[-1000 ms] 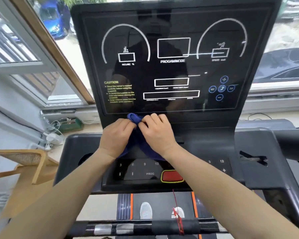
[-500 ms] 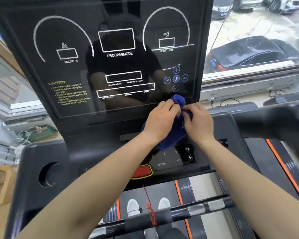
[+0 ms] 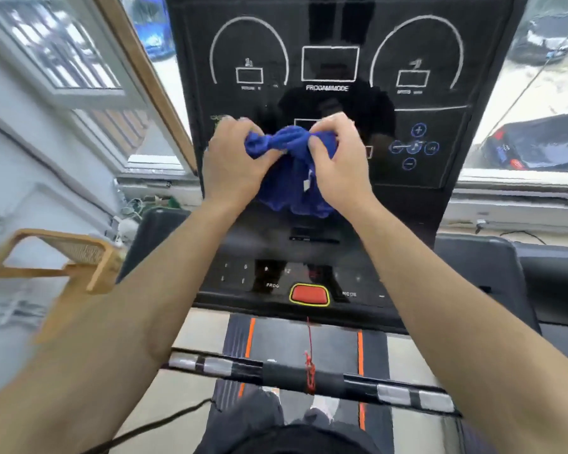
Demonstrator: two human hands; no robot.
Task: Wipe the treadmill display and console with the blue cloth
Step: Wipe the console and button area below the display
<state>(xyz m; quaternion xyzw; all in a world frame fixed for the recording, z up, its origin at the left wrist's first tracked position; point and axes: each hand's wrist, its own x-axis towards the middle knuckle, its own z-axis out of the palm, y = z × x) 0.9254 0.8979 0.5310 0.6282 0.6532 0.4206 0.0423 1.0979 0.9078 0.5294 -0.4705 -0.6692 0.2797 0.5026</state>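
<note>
Both hands are raised in front of the treadmill display [image 3: 332,93], gripping the blue cloth [image 3: 291,168] between them. The left hand [image 3: 235,162] is closed around the cloth's left end, fingers curled over a bunched knot of fabric. The right hand [image 3: 340,165] pinches the right end, thumb and fingers folded tight on it. The cloth is twisted into a rope-like band across the top between the two hands, and the rest hangs down in loose folds — a small white tag shows near the right palm. It sits over the lower middle of the black display, covering part of the printed boxes there; whether it touches the glass cannot be told. Below, the console [image 3: 295,280] carries number keys and a red stop button [image 3: 309,294] with a yellow rim. A red cord [image 3: 310,365] hangs down to the handlebar [image 3: 309,378]. A wooden chair [image 3: 63,257] stands at left — blurred.
</note>
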